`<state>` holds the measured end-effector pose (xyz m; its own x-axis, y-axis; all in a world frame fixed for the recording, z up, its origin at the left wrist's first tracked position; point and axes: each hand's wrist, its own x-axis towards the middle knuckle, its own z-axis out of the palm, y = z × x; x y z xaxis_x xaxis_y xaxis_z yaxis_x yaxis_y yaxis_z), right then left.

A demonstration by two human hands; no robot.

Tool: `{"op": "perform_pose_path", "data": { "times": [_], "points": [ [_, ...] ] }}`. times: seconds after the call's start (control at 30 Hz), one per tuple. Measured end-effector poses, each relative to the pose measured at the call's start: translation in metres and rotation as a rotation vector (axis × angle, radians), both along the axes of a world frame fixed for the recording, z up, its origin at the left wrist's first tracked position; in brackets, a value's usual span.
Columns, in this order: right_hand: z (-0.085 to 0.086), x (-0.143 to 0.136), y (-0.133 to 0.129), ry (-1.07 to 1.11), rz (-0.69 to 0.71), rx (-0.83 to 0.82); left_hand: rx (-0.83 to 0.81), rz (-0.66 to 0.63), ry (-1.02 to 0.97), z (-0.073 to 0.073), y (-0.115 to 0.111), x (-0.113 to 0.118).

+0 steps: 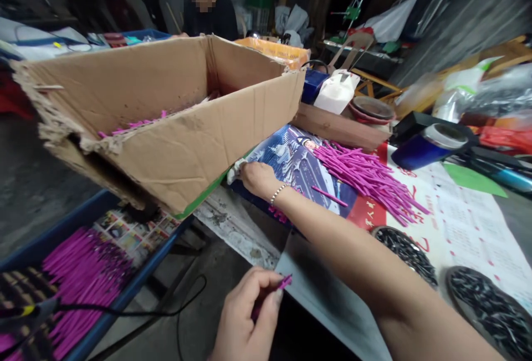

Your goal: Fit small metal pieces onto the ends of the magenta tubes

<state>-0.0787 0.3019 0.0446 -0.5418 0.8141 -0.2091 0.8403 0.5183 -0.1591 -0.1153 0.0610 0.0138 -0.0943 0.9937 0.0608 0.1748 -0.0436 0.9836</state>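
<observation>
My left hand point(251, 314), low in the middle of the view, pinches a small magenta piece point(285, 281) between thumb and fingers. My right hand point(258, 179) reaches across the table edge beside a large cardboard box point(199, 145), its fingers closed on a crumpled whitish cloth or paper point(235, 172). A single magenta stick point(329, 196) lies on the printed sheet to the right of that hand. Beyond it is a loose pile of magenta sticks point(369, 178). More magenta bits point(139, 123) show inside the box.
A blue tray point(145, 278) at lower left holds many magenta sticks, with a black cable in front. Two bowls of dark small parts point(484, 300) stand at right. Behind are a blue cylinder point(430, 147), a white bag point(336, 90) and a seated person point(211, 14).
</observation>
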Motion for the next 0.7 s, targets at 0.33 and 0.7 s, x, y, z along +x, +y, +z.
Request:
{"op": "perform_pose_path", "data": {
  "times": [0.33, 0.7],
  "points": [
    [-0.007, -0.006, 0.007, 0.120, -0.124, -0.009, 0.047, -0.040, -0.022, 0.012, 0.006, 0.009],
    [-0.015, -0.004, 0.001, -0.013, 0.007, 0.064, 0.000, -0.004, -0.052, 0.008, 0.000, 0.010]
  ]
}}
